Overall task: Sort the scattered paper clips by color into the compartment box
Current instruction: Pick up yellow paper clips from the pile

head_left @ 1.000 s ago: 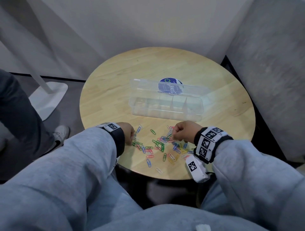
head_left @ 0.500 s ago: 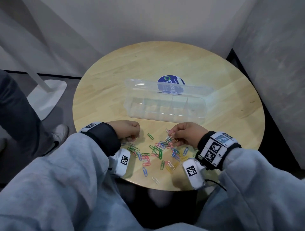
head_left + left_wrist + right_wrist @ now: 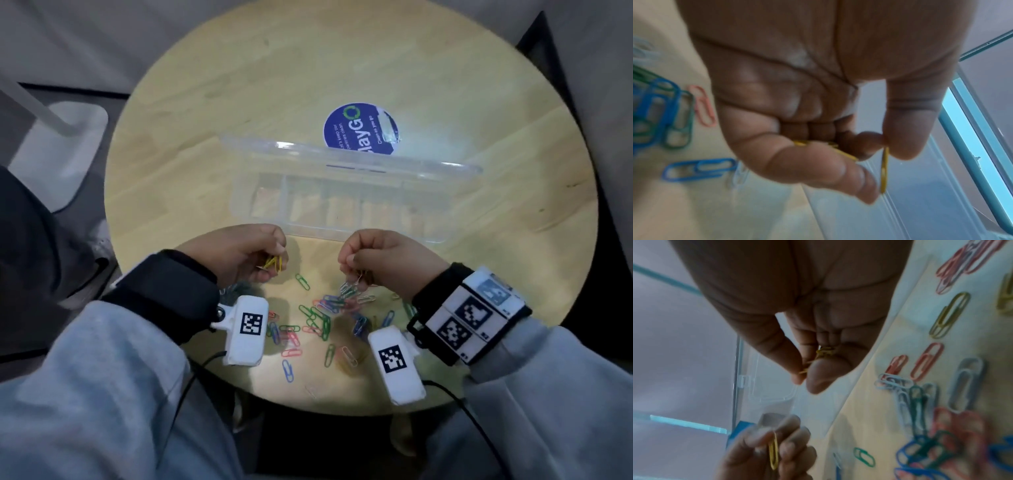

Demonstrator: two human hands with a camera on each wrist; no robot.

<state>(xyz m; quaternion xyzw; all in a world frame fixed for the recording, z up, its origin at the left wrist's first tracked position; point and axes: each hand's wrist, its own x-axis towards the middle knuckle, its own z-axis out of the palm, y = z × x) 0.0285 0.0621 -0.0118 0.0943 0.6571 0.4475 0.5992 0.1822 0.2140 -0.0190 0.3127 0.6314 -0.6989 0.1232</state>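
Observation:
A clear compartment box (image 3: pixel 342 212) with its lid up stands mid-table; its compartments look bare. Just in front of it my left hand (image 3: pixel 246 257) is lifted off the table and pinches yellow paper clips (image 3: pixel 272 263), seen edge-on between thumb and finger as yellow clips (image 3: pixel 884 170) in the left wrist view. My right hand (image 3: pixel 380 260) is raised beside it, fingers curled round yellow clips (image 3: pixel 823 353). The left hand with its yellow clip (image 3: pixel 773 456) also shows in the right wrist view. Scattered clips (image 3: pixel 322 318) in blue, green, red, yellow and white lie below both hands.
A round wooden table (image 3: pixel 239 102) carries a blue round sticker (image 3: pixel 361 132) behind the box. The near table edge runs close under the clip pile. A white stand base (image 3: pixel 58 150) sits on the floor at left, with another person's dark leg beside it.
Both hands have risen from the clip pile toward the box, each now carrying yellow clips. The head camera has tilted down and closer.

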